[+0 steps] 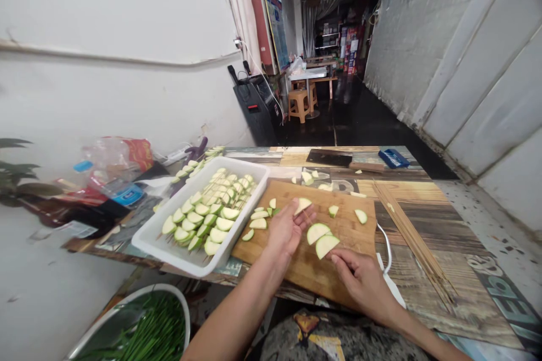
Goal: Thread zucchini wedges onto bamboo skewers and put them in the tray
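Observation:
My left hand (286,230) rests over the wooden cutting board (342,271), fingers pinched on a pale green vegetable slice (302,205). My right hand (359,279) lies at the board's near edge, fingertips touching a larger slice (326,245), with another slice (317,232) beside it. A thin skewer seems to run between the hands. More loose slices (258,220) lie on the board's left part and two small ones (361,215) at its far right.
A white tray (152,238) of skewered slices stands left of the board. Bamboo skewers (406,231) lie to the right, a cleaver (334,158) and blue object (393,158) at the far edge. A bowl of green stalks (144,330) sits low left. Bottles and bags (110,175) crowd the wall.

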A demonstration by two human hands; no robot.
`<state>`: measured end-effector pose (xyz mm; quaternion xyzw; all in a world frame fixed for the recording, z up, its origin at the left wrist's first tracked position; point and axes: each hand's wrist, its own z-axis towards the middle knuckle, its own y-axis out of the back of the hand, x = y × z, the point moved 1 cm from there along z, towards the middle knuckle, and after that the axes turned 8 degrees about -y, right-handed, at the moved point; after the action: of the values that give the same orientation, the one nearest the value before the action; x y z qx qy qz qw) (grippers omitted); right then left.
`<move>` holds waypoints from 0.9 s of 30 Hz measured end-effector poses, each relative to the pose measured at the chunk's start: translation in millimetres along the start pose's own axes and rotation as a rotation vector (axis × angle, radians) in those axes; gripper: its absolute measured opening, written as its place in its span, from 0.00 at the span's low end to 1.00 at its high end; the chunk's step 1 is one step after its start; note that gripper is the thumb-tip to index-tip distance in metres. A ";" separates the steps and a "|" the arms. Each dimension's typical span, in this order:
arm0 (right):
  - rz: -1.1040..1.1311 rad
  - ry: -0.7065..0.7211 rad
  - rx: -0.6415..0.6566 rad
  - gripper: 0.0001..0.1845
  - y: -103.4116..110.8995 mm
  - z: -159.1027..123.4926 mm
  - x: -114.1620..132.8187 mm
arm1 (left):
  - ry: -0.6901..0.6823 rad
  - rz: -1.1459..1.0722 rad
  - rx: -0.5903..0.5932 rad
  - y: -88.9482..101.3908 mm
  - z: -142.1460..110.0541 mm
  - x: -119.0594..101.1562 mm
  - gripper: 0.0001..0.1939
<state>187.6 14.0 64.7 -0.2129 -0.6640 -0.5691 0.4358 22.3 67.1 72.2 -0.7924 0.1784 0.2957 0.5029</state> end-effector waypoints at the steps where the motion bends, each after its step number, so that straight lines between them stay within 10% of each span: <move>1: -0.001 -0.006 -0.001 0.17 0.0 -0.4 0.1 | -0.005 0.003 0.004 -0.6 -1.1 0.6 0.03; 27: 0.003 -0.025 -0.094 0.17 -8.1 7.9 -5.6 | 0.106 0.107 0.084 -5.5 -12.6 17.2 0.10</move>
<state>181.6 20.5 55.7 -0.2412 -0.6417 -0.5961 0.4181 42.2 58.3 68.8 -0.7746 0.2591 0.2718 0.5089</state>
